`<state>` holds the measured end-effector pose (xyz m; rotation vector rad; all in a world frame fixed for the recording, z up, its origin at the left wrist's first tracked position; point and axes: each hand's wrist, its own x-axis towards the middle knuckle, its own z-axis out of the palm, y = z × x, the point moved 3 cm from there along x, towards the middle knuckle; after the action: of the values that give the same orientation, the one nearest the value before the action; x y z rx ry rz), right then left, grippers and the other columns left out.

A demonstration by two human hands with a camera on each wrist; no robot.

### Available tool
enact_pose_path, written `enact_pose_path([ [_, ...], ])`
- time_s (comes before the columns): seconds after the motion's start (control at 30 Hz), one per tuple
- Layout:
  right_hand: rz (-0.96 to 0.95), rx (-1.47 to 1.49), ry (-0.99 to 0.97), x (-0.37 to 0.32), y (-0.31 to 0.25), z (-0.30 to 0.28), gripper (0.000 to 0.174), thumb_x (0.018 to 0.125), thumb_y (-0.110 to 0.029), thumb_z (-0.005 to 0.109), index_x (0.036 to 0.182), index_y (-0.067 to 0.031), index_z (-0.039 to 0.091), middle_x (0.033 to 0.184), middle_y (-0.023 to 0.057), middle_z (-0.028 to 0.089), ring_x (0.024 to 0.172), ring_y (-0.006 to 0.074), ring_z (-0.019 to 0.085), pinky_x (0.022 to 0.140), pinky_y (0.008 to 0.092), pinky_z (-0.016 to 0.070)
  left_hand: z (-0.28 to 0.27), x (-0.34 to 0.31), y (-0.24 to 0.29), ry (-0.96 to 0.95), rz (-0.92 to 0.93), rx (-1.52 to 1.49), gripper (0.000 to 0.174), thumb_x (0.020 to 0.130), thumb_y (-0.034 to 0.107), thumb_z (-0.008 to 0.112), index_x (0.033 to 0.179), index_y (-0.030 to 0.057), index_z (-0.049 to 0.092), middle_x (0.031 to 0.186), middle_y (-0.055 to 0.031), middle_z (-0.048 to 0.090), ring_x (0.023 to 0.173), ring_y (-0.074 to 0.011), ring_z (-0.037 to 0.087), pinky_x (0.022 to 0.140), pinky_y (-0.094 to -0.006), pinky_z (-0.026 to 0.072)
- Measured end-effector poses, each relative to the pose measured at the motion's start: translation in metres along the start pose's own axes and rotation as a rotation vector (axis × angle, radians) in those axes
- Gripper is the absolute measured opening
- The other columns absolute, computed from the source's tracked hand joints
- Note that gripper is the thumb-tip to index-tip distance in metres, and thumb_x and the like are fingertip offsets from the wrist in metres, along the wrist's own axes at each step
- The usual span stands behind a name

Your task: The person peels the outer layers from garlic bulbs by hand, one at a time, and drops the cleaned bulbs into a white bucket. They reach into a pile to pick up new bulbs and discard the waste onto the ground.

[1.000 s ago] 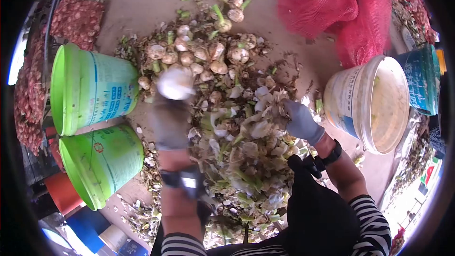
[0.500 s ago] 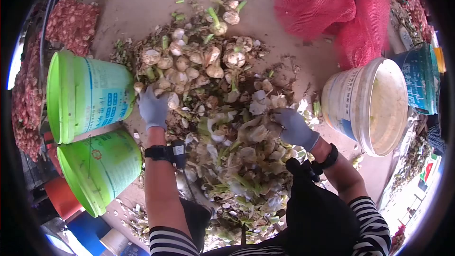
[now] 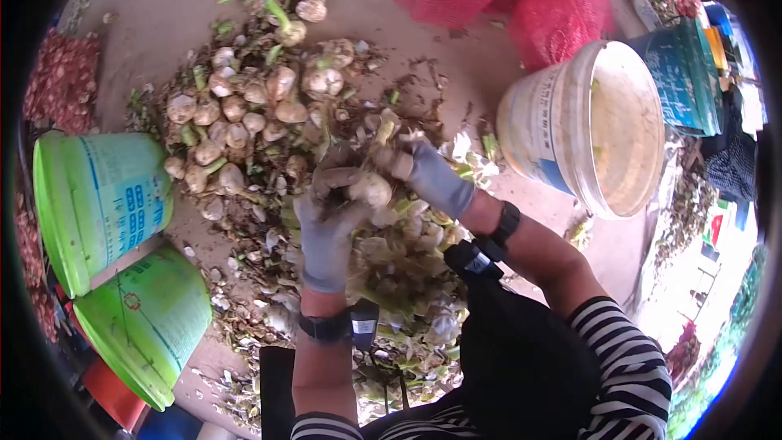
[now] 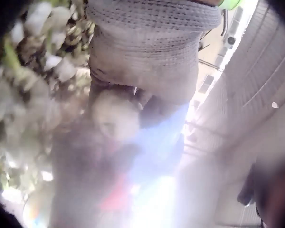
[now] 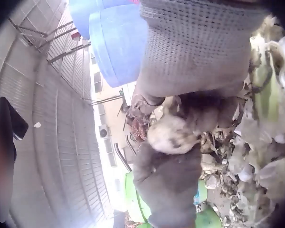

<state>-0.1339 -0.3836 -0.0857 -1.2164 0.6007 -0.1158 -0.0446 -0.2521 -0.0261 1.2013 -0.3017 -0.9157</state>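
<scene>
Over the heap of peelings, both gloved hands are together on a garlic bulb (image 3: 371, 190). My left hand (image 3: 326, 232), in a grey glove with dirt-darkened fingers, grips the bulb from the left. From the right, my right hand (image 3: 436, 179) pinches it near its stem. Pale and rounded, the same garlic bulb (image 5: 171, 135) shows between the two gloves in the right wrist view. It is blurred in the left wrist view, where the left glove (image 4: 145, 52) hides part of it. Just beyond the hands lies a pile of unpeeled garlic bulbs (image 3: 236, 107).
Two green buckets (image 3: 122, 204) lean at the left. To the right are a whitish bucket (image 3: 538, 122) and a teal bucket (image 3: 676, 73). A red mesh bag (image 3: 562, 12) lies crumpled at the back. Loose skins and leaves (image 3: 399, 277) cover the floor before the body.
A second ago the left hand carried a whitish bulb leftward; then it reached into the pile empty. Now it is back at the centre, holding another bulb with the right hand. The head view has turned right.
</scene>
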Motion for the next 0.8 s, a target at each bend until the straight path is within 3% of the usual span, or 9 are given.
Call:
enact_pose_path([
  [0.07,0.124,0.092,-0.032,-0.004,0.005,-0.008,0.037,0.086,-0.026,0.062,0.109,0.0022,0.059,0.097,0.0028,0.063,0.088,0.0088,0.055,0.079,0.0241,0.0463,0.003,-0.006,-0.016,-0.075,0.046,0.389,0.03,0.07,-0.009,0.056,0.098,0.0005,0.057,0.108,-0.0053,0.055,0.094,-0.0131,0.054,0.084,-0.0263,0.0446],
  [0.33,0.114,-0.157,-0.065,-0.015,-0.009,-0.014,0.03,0.084,-0.026,0.063,0.093,0.0023,0.064,0.072,0.0034,0.062,0.068,0.0072,0.053,0.061,0.0265,0.0457,0.013,-0.022,-0.032,0.11,-0.077,0.037,0.046,0.07,-0.007,0.059,0.115,-0.0005,0.052,0.115,-0.0107,0.052,0.109,-0.0176,0.049,0.091,-0.0304,0.0429],
  [0.4,0.104,-0.253,-0.063,-0.017,-0.006,-0.019,0.027,0.083,-0.023,0.063,0.093,0.0025,0.063,0.071,0.0039,0.062,0.067,0.0067,0.052,0.06,0.0264,0.045,0.017,-0.021,-0.031,0.024,0.174,0.697,0.053,0.069,-0.009,0.061,0.12,-0.0011,0.049,0.121,-0.0113,0.049,0.114,-0.019,0.046,0.092,-0.0318,0.0441],
  [0.47,-0.169,-0.293,-0.091,-0.021,-0.006,-0.019,0.023,0.081,-0.016,0.063,0.094,0.0029,0.063,0.071,0.0041,0.062,0.067,0.0058,0.052,0.059,0.0254,0.0446,0.015,-0.024,-0.032,0.036,0.021,0.559,0.054,0.07,-0.009,0.062,0.122,-0.0032,0.047,0.124,-0.0145,0.049,0.113,-0.0219,0.048,0.092,-0.0335,0.0454],
  [0.53,-0.002,-0.237,-0.083,-0.027,-0.011,-0.024,0.022,0.079,-0.013,0.064,0.094,0.0022,0.064,0.073,0.004,0.062,0.067,0.0055,0.052,0.06,0.0248,0.045,0.012,-0.027,-0.04,0.088,-0.308,-0.166,0.053,0.072,-0.008,0.061,0.123,-0.004,0.046,0.123,-0.0163,0.05,0.113,-0.0228,0.049,0.091,-0.0338,0.0463],
  [0.6,0.046,-0.134,-0.088,-0.028,-0.013,-0.027,0.021,0.079,-0.012,0.063,0.095,0.0011,0.064,0.075,0.0043,0.063,0.07,0.0055,0.053,0.063,0.0242,0.0457,0.005,-0.026,-0.047,0.043,-0.298,-0.34,0.051,0.074,-0.008,0.057,0.124,-0.003,0.047,0.121,-0.0155,0.052,0.11,-0.0225,0.052,0.092,-0.0338,0.0455],
  [0.67,0.074,-0.122,-0.084,-0.026,-0.013,-0.026,0.022,0.079,-0.012,0.063,0.097,0.0,0.064,0.077,0.0047,0.063,0.072,0.0084,0.056,0.066,0.0246,0.0466,0.004,-0.03,-0.038,-0.18,0.428,0.918,0.053,0.077,-0.007,0.053,0.128,-0.0005,0.043,0.12,-0.0124,0.052,0.106,-0.0212,0.054,0.092,-0.0331,0.0454],
  [0.77,-0.163,-0.12,0.063,-0.025,-0.002,-0.025,0.02,0.078,-0.014,0.064,0.091,0.0015,0.065,0.071,0.0043,0.064,0.068,0.012,0.059,0.065,0.027,0.0465,0.034,-0.029,-0.033,0.202,-0.055,0.098,0.055,0.078,-0.005,0.051,0.131,-0.0001,0.038,0.117,-0.0115,0.053,0.103,-0.0218,0.056,0.091,-0.0328,0.0456],
  [0.8,-0.152,-0.116,0.062,-0.026,0.001,-0.027,0.02,0.078,-0.014,0.064,0.091,0.0015,0.065,0.071,0.0043,0.064,0.068,0.012,0.059,0.065,0.027,0.0465,0.028,-0.031,-0.036,0.208,-0.066,0.099,0.055,0.078,-0.005,0.051,0.131,-0.0001,0.038,0.117,-0.0115,0.053,0.103,-0.0218,0.056,0.091,-0.0328,0.0456],
])
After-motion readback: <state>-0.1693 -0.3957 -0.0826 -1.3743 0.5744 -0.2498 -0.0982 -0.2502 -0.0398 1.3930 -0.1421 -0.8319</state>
